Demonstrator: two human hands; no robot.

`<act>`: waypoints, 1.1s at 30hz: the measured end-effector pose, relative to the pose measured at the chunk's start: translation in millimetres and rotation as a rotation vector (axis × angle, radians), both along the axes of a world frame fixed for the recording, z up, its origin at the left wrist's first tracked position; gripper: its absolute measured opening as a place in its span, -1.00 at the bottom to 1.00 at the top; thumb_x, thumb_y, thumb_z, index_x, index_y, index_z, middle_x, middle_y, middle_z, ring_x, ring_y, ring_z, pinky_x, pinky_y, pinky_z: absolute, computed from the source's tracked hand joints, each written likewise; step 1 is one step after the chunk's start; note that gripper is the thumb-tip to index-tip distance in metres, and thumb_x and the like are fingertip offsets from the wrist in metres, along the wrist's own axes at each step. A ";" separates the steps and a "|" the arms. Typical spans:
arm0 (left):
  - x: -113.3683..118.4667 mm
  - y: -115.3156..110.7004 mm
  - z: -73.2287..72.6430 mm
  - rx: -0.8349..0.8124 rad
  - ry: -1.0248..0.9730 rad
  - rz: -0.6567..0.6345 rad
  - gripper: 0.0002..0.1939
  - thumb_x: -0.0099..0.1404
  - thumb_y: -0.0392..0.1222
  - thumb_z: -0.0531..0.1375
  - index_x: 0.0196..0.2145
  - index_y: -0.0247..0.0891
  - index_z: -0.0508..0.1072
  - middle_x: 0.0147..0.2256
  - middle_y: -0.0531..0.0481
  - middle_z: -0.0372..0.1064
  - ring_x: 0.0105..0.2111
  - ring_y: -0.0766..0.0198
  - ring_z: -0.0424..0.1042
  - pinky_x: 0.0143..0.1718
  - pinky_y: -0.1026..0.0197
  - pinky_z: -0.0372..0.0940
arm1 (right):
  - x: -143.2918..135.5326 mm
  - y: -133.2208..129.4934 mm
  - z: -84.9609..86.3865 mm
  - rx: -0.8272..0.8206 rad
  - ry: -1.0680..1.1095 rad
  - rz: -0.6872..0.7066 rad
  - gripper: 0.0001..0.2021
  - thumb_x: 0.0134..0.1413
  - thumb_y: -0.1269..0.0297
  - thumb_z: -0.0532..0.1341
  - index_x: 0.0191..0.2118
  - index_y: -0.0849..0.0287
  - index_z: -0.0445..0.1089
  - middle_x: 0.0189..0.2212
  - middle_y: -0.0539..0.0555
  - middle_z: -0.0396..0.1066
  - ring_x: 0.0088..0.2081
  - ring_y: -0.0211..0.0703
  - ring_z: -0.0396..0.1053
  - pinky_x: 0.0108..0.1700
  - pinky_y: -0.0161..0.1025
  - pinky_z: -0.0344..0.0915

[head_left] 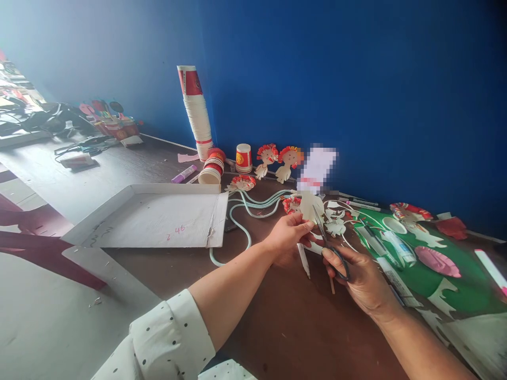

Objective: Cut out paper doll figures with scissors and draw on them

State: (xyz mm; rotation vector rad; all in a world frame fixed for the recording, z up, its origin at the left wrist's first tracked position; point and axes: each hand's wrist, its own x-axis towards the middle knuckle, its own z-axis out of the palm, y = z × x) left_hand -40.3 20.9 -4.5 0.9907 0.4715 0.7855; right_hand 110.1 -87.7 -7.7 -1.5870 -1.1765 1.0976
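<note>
My left hand [292, 235] pinches a white paper cutout [311, 205] by its lower edge, above the brown table. In my right hand [362, 279] is a pair of scissors [322, 232], fingers round the dark handles. The blades point up and away and lie against the paper; whether they are parted I cannot tell. Beneath my hands rests a white marker [303, 261]. A red-fringed paper piece [292, 205] shows just behind my left hand, and white paper scraps [336, 224] lie beyond the scissors.
A shallow white box lid [174, 211] lies to the left. Paper cups stand in a tall stack [197, 121] by the blue wall, near paper figures [288, 162]. A pale green cable [249, 232] loops behind my arm. On the right, a green mat [443, 285] bears pens and a pink paper piece [438, 260].
</note>
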 end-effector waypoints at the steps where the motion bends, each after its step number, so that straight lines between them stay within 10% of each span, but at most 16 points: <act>1: -0.1 -0.1 0.3 0.000 0.004 0.002 -0.56 -0.02 0.06 0.37 -0.39 -0.37 0.38 -0.45 0.00 0.36 -0.55 0.42 0.35 -0.51 0.34 0.24 | -0.4 -0.1 0.3 0.003 -0.002 -0.002 -0.63 0.07 0.02 0.26 -0.02 0.01 0.50 -0.53 -0.05 0.30 -0.46 -0.26 0.21 -0.47 -0.32 0.13; 33: -0.6 1.2 -1.5 -0.020 0.018 -0.072 -0.60 0.03 -0.01 0.37 -0.40 -0.38 0.35 -0.45 -0.02 0.35 -0.50 0.39 0.37 -0.46 0.30 0.26 | 0.7 0.6 8.5 0.013 -0.132 0.034 -0.57 0.09 -0.01 0.24 0.05 0.01 0.45 -0.54 -0.05 0.33 -0.42 -0.20 0.26 -0.37 -0.27 0.14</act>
